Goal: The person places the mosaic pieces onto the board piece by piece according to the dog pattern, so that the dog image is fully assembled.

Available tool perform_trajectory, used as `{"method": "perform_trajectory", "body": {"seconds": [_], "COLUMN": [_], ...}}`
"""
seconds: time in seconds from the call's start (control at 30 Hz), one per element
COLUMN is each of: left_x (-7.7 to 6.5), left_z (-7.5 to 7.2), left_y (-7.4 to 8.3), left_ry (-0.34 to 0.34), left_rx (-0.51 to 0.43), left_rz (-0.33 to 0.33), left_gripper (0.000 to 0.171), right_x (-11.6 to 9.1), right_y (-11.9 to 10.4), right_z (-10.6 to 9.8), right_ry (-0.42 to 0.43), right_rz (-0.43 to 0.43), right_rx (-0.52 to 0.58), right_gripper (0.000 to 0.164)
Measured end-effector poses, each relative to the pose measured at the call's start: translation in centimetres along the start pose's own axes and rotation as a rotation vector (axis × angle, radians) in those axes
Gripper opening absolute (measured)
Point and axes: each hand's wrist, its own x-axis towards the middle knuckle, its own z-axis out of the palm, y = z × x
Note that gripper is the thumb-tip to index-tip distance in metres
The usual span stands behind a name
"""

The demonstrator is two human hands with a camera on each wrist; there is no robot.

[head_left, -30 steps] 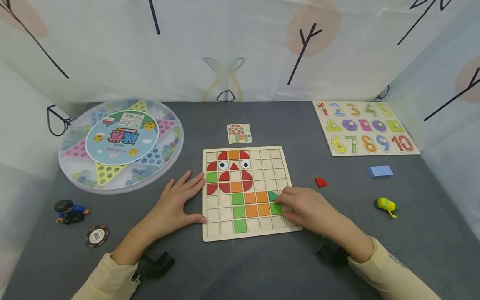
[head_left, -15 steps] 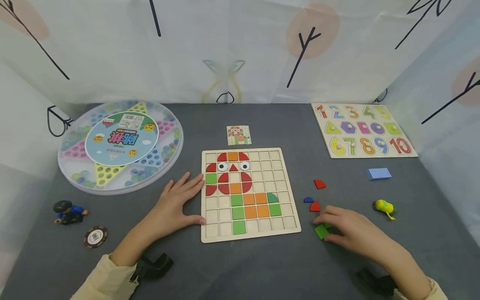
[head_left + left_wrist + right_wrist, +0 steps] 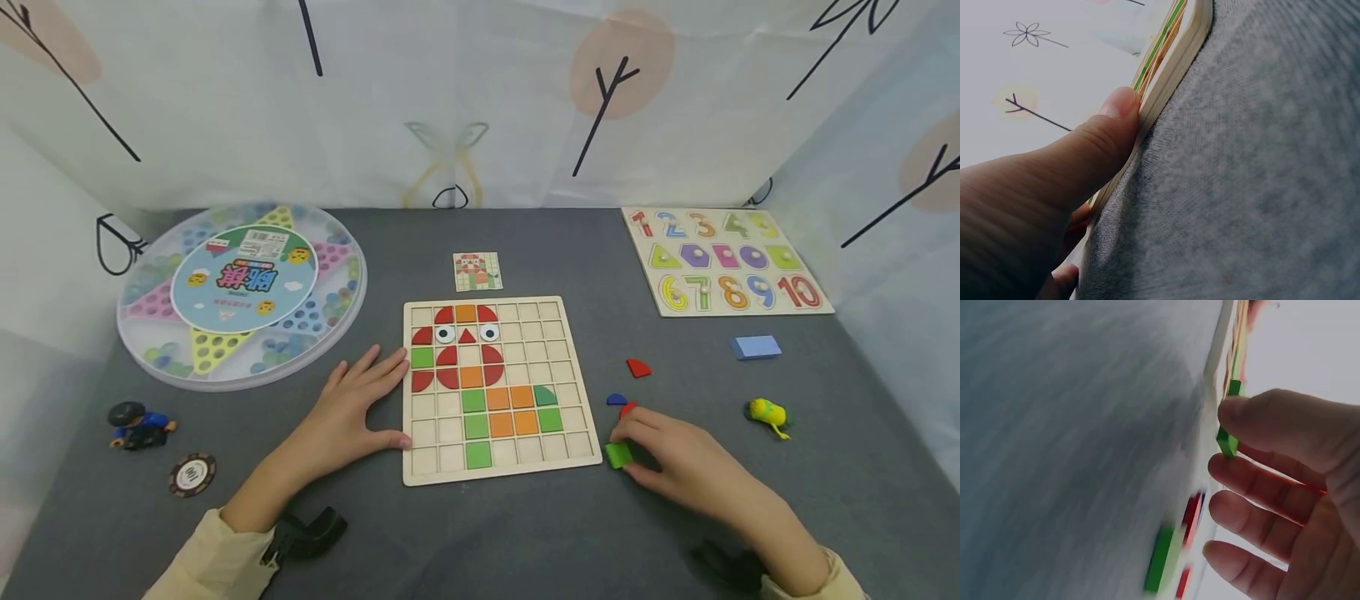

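Observation:
My left hand (image 3: 347,412) rests with spread fingers against the left edge of a wooden grid board (image 3: 442,429). In the left wrist view its thumb (image 3: 1119,103) touches the board's rim. Red, orange and green tiles and two eye tiles fill part of the grid. Just off the board's lower right corner, my right hand (image 3: 678,454) pinches a green square tile (image 3: 618,456) between thumb and fingers. Near that hand lie a blue half-round tile (image 3: 617,400) and a red tile (image 3: 627,408), partly hidden by the fingers. Another green tile (image 3: 1161,559) shows on the table in the right wrist view.
A small pattern card (image 3: 477,272) lies behind the board. At the back left is a round marble game box (image 3: 345,333); at the back right, a number puzzle (image 3: 720,279). A red quarter-round tile (image 3: 639,367), blue block (image 3: 756,347), yellow-green toy (image 3: 770,413), toy figure (image 3: 140,426) and chip (image 3: 192,475) lie around.
My right hand left the board and a dark green rounded tile there, reached the loose tiles on the right, and now moves back leftward with a green square tile. My left hand stays put.

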Motion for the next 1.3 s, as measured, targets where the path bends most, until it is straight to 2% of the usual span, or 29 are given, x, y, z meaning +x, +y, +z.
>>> {"method": "perform_trajectory", "body": {"seconds": [0.23, 0.4, 0.6, 0.73, 0.9, 1.07, 1.2, 1.3], "left_x": [0.0, 0.1, 0.1, 0.0, 0.0, 0.0, 0.0, 0.1], "left_z": [0.2, 0.2, 0.2, 0.1, 0.1, 0.1, 0.1, 0.1], "left_y": [0.0, 0.1, 0.1, 0.1, 0.0, 0.0, -0.1, -0.1], "left_ry": [0.001, -0.001, 0.003, 0.003, 0.005, 0.003, 0.003, 0.002], "left_rx": [-0.002, 0.003, 0.001, 0.002, 0.003, 0.003, 0.006, 0.006], "left_rz": [0.005, 0.008, 0.009, 0.006, 0.008, 0.010, 0.008, 0.009], "left_gripper": [0.096, 0.096, 0.096, 0.096, 0.097, 0.096, 0.096, 0.097], "right_x": [2.9, 3.9, 4.4, 4.6, 4.4, 3.8, 3.8, 4.0], "right_y": [-2.1, -3.0, -3.4, -3.6, -2.6, 0.7, 3.7, 5.2], "right_z": [0.9, 1.5, 1.9, 1.8, 0.4, -2.1, -3.2, -3.4], "right_ry": [0.071, 0.102, 0.117, 0.092, 0.077, 0.117, 0.059, -0.016], "right_rz": [-0.090, -0.134, -0.145, -0.125, -0.055, 0.120, 0.271, 0.336], "right_rx": [-0.017, -0.038, -0.045, -0.063, -0.071, -0.068, -0.104, -0.105], "right_gripper": [0.027, 0.026, 0.025, 0.027, 0.033, 0.034, 0.034, 0.038]}}
